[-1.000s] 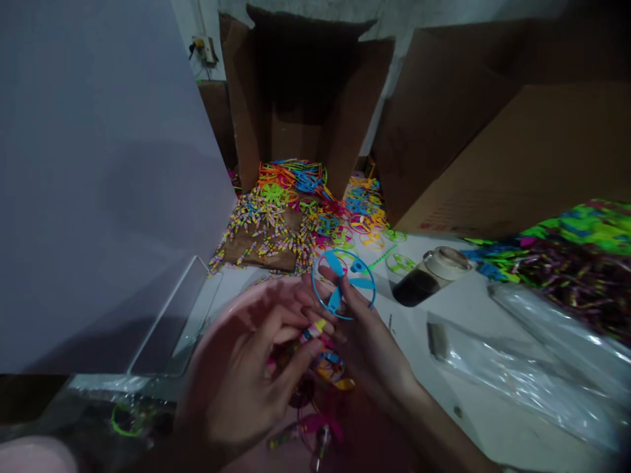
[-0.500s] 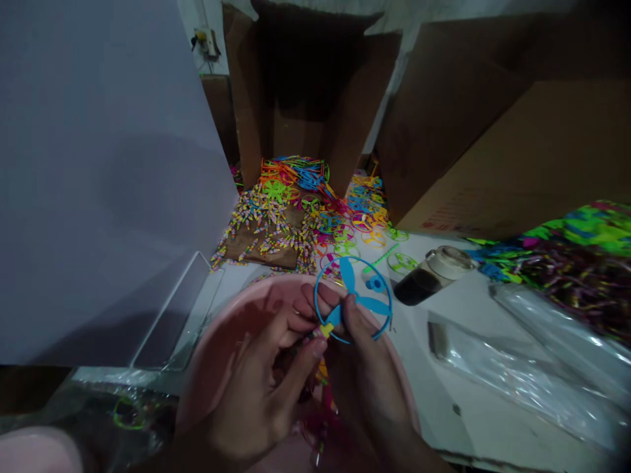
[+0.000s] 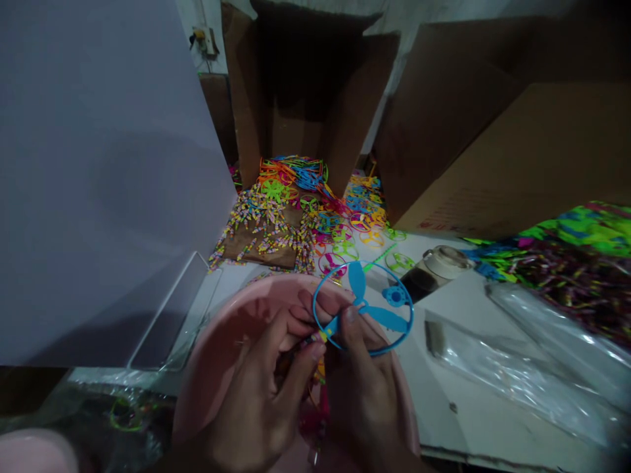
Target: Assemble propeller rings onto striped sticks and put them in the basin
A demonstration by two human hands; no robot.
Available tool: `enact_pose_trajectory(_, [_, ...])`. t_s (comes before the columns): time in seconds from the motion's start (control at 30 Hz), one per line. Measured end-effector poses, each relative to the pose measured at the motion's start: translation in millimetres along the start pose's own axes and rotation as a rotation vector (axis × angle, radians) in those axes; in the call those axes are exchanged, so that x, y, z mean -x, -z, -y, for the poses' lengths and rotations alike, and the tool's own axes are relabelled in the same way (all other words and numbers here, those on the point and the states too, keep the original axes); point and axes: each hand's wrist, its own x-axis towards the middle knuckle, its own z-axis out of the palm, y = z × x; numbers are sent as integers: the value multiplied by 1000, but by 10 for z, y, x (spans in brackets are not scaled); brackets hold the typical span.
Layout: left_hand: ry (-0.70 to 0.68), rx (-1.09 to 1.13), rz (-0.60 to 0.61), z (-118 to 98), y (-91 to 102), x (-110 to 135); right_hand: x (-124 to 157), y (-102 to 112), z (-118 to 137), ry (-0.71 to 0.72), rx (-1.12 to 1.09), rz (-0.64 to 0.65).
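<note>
Over a pink basin (image 3: 236, 303), both my hands are close together. My right hand (image 3: 367, 368) pinches a blue toy propeller (image 3: 387, 319), three blades inside a thin ring, with thumb near its hub. My left hand (image 3: 263, 378) grips a thin multicoloured piece with a yellow tip (image 3: 323, 336), which meets the propeller's ring at its left side. A small blue round piece with a hub (image 3: 395, 295) shows through the ring; I cannot tell whether my right fingers hold it. Inside the basin, a pink piece (image 3: 323, 404) lies below my hands, partly hidden.
Many striped small pieces (image 3: 266, 243) lie on brown cardboard behind the basin. Beyond are coloured propellers (image 3: 345, 249) and an open carton (image 3: 296, 135). To the right stand a jar of dark liquid (image 3: 446, 261), clear plastic bags (image 3: 513, 368) and a large box (image 3: 493, 157).
The blue propeller has turned to face me more and shifted right and slightly down with my right hand. The small blue round piece has shifted right too. My left hand keeps its grip.
</note>
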Motion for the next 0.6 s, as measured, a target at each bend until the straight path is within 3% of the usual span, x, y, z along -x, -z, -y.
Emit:
enact_pose_trajectory(0.17, [-73, -164, -83, 47, -59, 5, -42, 26, 36, 48, 59, -37])
enact_pose_trajectory(0.33, [-78, -119, -11, 47, -52, -74, -104, 14, 156, -3, -22, 33])
enact_pose_trajectory(0.6, [-50, -185, -62, -65, -69, -81, -88, -21, 187, 25, -84, -4])
